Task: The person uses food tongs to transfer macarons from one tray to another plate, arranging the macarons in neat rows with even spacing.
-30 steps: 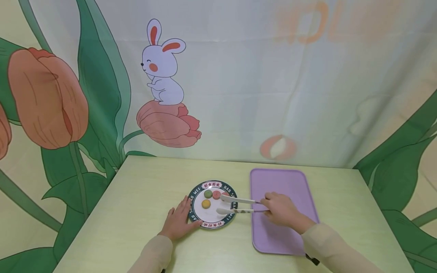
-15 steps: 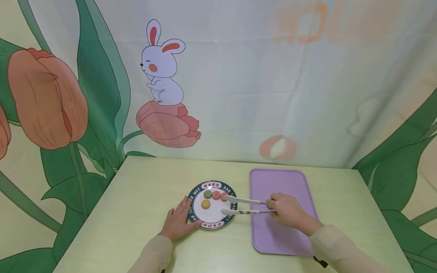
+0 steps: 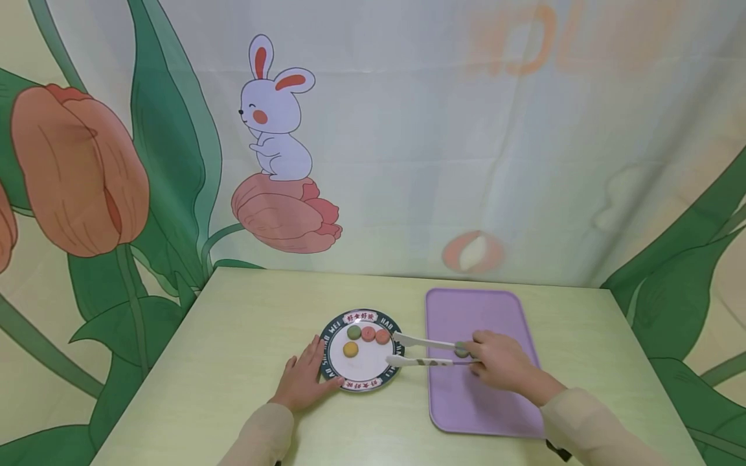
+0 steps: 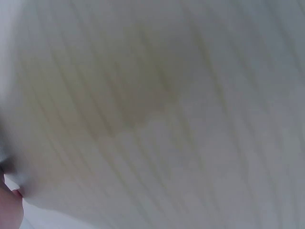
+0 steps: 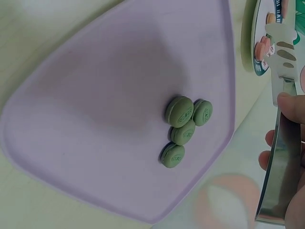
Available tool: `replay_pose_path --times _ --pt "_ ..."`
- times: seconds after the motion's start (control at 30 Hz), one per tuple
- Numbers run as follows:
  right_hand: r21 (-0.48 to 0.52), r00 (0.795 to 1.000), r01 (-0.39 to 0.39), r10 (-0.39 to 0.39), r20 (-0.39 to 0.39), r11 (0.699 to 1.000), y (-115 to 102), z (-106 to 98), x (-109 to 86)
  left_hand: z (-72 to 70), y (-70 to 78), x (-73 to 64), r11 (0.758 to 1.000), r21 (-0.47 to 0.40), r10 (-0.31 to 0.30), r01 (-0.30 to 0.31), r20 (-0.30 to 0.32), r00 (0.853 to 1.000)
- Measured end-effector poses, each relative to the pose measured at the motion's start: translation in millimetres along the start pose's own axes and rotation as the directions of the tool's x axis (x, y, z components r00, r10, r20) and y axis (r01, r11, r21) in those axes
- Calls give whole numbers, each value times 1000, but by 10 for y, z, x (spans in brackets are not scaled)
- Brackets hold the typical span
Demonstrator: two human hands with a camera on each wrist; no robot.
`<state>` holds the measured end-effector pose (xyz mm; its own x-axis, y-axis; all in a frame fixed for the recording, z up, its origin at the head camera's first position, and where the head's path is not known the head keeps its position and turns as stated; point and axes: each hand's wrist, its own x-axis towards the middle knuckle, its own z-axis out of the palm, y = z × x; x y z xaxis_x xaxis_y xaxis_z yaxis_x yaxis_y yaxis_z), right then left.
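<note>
My right hand grips the metal handle of white-tipped tongs above the purple tray. The tongs' arms stand apart with nothing between their tips, which reach the right rim of a round plate. On that plate lie a yellow macaron, a green macaron and two pink macarons. My left hand rests at the plate's left edge, fingers extended. In the right wrist view, several green macarons sit grouped on the tray; my right hand mostly hides them in the head view.
A pale wood-grain table carries the plate and tray, with a gap between the two. Behind it hangs a cloth backdrop printed with a rabbit and tulips. The left wrist view shows mostly blurred table surface.
My right hand and the tongs have moved right, off the plate's middle. The right pink macaron is now uncovered, and a green macaron shows beside my right fingers. My left hand stays put.
</note>
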<state>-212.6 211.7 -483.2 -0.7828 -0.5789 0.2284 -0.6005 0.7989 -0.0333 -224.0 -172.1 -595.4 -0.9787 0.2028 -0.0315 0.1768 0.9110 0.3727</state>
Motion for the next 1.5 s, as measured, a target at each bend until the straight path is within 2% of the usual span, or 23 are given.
replay_pose_path --times 0.43,0.77,0.93,1.17,1.5 --pt "5 997 9 -8 -72 1000 158 18 -150 8 4 -1 1000 -9 -11 12 8 1000" --pt "-61 999 -35 35 -1 998 231 -34 -231 24 3 0 1000 -9 -10 10 10 1000" --pt "-84 999 -39 38 -13 996 295 -43 -287 45 -20 13 1000 -2 -9 9 10 1000" --pt "-83 997 -62 65 36 995 313 -63 -309 32 -26 10 1000 -5 -4 4 7 1000" --pt "-86 996 -85 88 29 993 349 -139 -361 36 -21 19 1000 4 -13 13 18 1000"
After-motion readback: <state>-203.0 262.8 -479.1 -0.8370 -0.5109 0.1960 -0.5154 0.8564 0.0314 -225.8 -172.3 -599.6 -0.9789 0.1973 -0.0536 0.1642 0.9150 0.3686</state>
